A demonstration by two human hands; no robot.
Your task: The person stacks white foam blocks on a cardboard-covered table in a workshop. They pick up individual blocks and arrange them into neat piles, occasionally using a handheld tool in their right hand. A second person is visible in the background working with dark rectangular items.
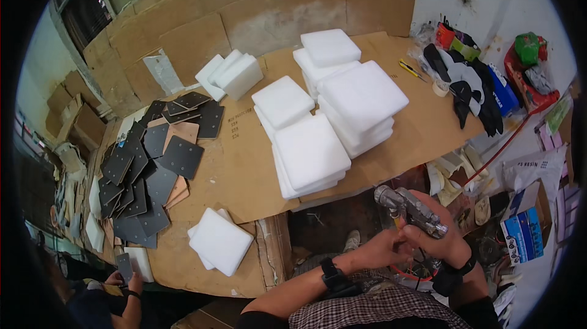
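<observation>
My right hand (445, 236) grips a grey metal spray gun (411, 208) low at the right, in front of the table edge. My left hand (380, 251) reaches across and its fingers touch the underside of the gun, by a small yellow part. A black band sits on each wrist. Stacks of white foam squares (342, 109) lie on the cardboard-covered table (238, 164) just beyond my hands. A smaller pile of white foam squares (219, 242) sits near the front edge.
Several black square plates (153, 164) spread over the table's left side. More white foam blocks (229, 74) stand at the back. Gloves, tape and bags (471, 84) clutter the right end. Another person's hand (131, 281) holds a black plate at lower left. Boxes (526, 231) crowd the floor at right.
</observation>
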